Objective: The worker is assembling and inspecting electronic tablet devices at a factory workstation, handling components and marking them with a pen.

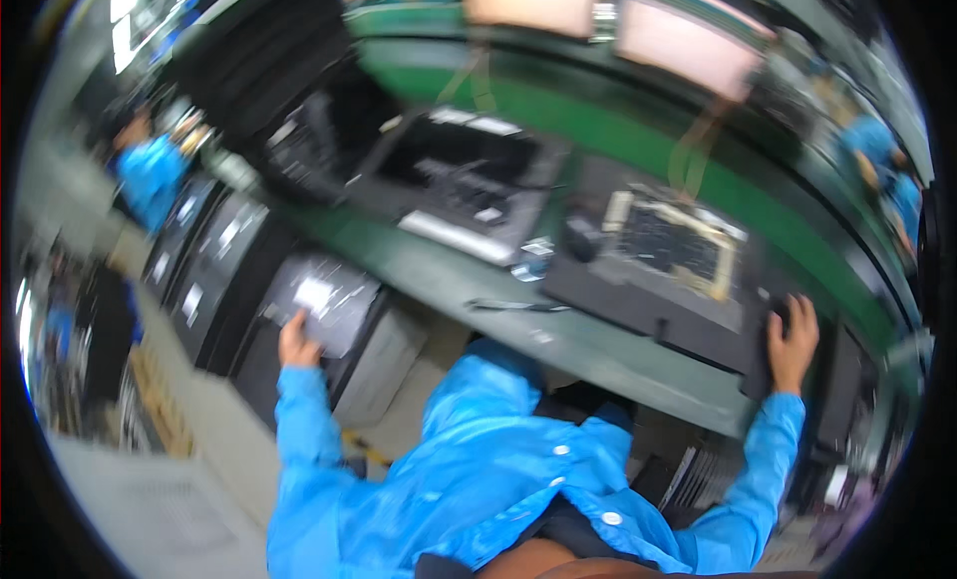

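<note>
At the left, my left hand point(299, 342) is closed at the edge of a flat grey panel in shiny clear wrapping point(324, 295). The panel lies over a black tray beside the bench, and blur softens the grip. My right hand point(793, 342) is open, its fingers stretched out at the right end of a dark mat point(618, 315). On that mat lies a flat black panel with a pale tan frame point(678, 245). A black computer mouse point(582, 232) sits just left of it.
A second dark panel point(454, 160) lies on the green bench point(638, 378), a white strip point(456, 236) along its front. A black pen-like tool point(518, 306) rests near the bench edge. Black trays point(214, 270) stand at the left. Co-workers in blue point(150, 175) are beyond.
</note>
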`<act>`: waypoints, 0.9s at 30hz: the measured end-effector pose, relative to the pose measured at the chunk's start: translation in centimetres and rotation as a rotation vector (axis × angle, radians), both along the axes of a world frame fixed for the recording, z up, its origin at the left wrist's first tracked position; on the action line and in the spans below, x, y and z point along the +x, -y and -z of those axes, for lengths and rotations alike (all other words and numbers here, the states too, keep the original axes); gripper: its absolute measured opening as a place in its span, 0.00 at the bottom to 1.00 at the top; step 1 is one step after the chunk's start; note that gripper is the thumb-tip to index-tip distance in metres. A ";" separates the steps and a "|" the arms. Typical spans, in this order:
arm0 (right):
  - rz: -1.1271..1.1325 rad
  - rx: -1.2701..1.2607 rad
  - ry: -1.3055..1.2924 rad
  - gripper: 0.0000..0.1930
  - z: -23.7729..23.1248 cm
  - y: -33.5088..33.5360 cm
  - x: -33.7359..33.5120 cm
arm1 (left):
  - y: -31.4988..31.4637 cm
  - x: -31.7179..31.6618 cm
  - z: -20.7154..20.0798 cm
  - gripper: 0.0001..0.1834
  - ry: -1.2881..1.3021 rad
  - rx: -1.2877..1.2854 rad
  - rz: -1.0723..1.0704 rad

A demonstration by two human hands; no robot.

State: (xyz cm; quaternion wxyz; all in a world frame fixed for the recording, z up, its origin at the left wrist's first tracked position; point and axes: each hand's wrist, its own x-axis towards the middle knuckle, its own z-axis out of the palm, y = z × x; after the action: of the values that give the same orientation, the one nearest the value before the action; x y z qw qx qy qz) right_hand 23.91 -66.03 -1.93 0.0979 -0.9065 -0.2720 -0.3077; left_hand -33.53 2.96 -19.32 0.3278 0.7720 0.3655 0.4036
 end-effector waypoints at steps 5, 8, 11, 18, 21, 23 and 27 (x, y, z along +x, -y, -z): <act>-0.005 0.081 0.042 0.22 0.7 -2.2 0.0 | -2.6 -4.0 1.6 0.22 0.613 -0.766 0.146; 0.020 0.118 0.031 0.21 0.9 -1.9 0.1 | -4.8 -1.5 -1.8 0.21 0.608 -1.151 0.178; 0.046 0.147 0.004 0.21 0.8 -1.1 0.0 | -6.3 -0.8 -2.9 0.21 0.431 -1.219 0.075; 0.062 0.166 -0.030 0.21 1.3 0.1 -0.3 | -6.2 -1.5 -2.1 0.20 0.417 -1.206 0.144; 0.061 0.156 0.017 0.23 1.1 -0.3 -0.7 | -7.0 -2.2 -1.6 0.20 0.420 -1.189 0.108; 0.056 0.226 0.063 0.25 0.7 -1.1 -0.5 | -7.2 -2.8 -1.4 0.22 0.461 -1.122 0.079; -0.009 0.286 0.066 0.23 1.4 -2.9 1.3 | -5.6 -7.2 -3.3 0.26 0.337 -1.011 0.115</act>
State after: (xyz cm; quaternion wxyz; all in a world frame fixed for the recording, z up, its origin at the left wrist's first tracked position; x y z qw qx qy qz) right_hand 25.26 -63.13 -3.30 0.2186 -0.8715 -0.2324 -0.3724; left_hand -40.76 8.56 -15.98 0.7347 0.4610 0.4136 0.2770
